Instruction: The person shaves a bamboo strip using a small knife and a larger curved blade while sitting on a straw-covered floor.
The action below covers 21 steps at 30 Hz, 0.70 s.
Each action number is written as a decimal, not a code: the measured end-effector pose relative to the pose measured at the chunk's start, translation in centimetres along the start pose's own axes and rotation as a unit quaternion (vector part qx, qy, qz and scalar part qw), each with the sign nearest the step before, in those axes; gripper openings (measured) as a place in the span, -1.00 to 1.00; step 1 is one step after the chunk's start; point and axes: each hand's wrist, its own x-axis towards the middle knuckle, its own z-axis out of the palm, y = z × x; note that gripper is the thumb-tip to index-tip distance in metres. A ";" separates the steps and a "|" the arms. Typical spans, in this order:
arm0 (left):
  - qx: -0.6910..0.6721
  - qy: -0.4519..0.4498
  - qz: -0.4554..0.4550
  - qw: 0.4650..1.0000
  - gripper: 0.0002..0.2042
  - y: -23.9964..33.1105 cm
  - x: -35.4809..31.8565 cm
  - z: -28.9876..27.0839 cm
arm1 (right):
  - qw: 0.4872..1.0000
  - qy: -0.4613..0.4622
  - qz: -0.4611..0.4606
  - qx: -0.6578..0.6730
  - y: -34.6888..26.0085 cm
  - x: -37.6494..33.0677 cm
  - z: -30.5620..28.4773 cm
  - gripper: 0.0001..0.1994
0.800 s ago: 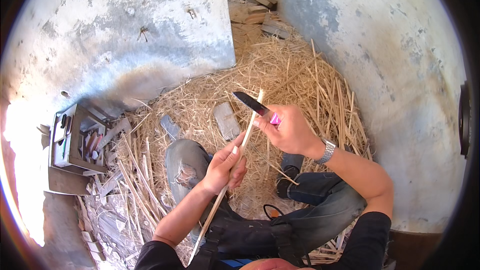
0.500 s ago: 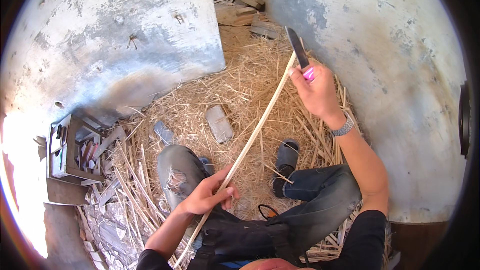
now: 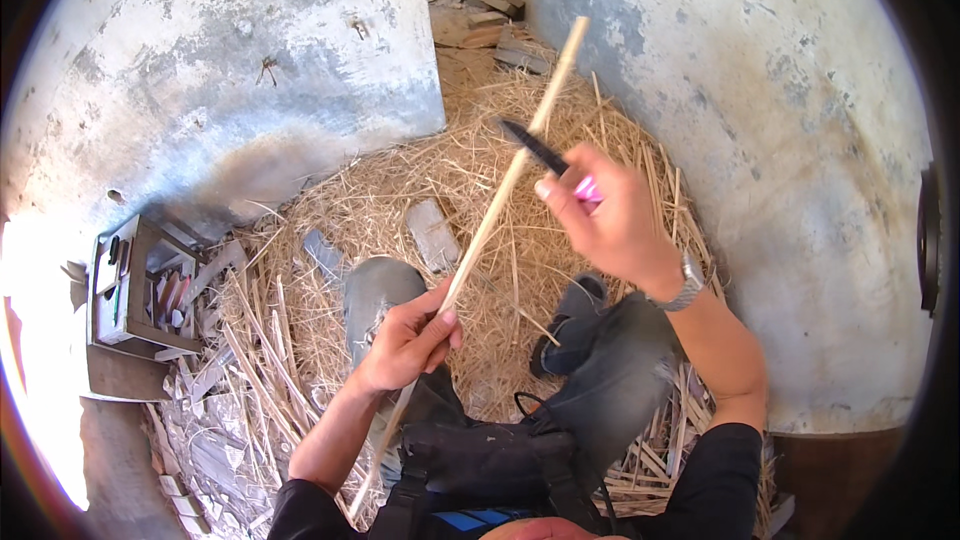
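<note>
A long pale strip of split wood or bamboo [image 3: 492,217] slants from my lap up to the far right. Its lower half passes through my left hand [image 3: 408,342], whose thumb and fingers are closed round it. In my right hand [image 3: 622,215] is a knife [image 3: 538,147] with a dark blade and a pink patch showing at the grip. The blade lies across the strip, pointing left, well above my left hand. Whether its edge touches the wood I cannot tell. The strip's far end rises free beyond the blade.
Straw-like shavings [image 3: 390,180] cover the floor around my legs. A grey block [image 3: 432,235] lies ahead of my knees. A small wooden cabinet [image 3: 125,275] holding tools stands at the left. Weathered walls [image 3: 760,140] close in on both sides, and offcuts [image 3: 490,15] are piled in the far corner.
My right hand and the knife have moved toward me and left, the blade tilting leftward down from the strip's far end. The strip's far end now reaches higher. My left hand has risen slightly.
</note>
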 end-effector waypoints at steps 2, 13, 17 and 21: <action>0.010 -0.072 0.007 0.997 -0.50 0.1 -0.2 0.0 | 0.995 0.038 0.047 0.076 -0.3 -0.3 -1.6 -0.74; 0.072 -0.185 -0.063 0.978 -0.47 0.0 1.3 2.7 | 0.966 0.136 0.196 0.096 6.1 -6.6 -2.5 -0.72; 0.189 -0.192 -0.033 0.963 -0.39 -0.6 1.3 2.8 | 0.914 0.220 0.231 0.250 7.7 -8.8 -2.5 -0.85; 0.250 -0.136 -0.022 0.958 -0.44 -3.1 0.2 0.5 | 0.876 0.279 0.275 0.284 10.0 -10.6 -3.7 -0.83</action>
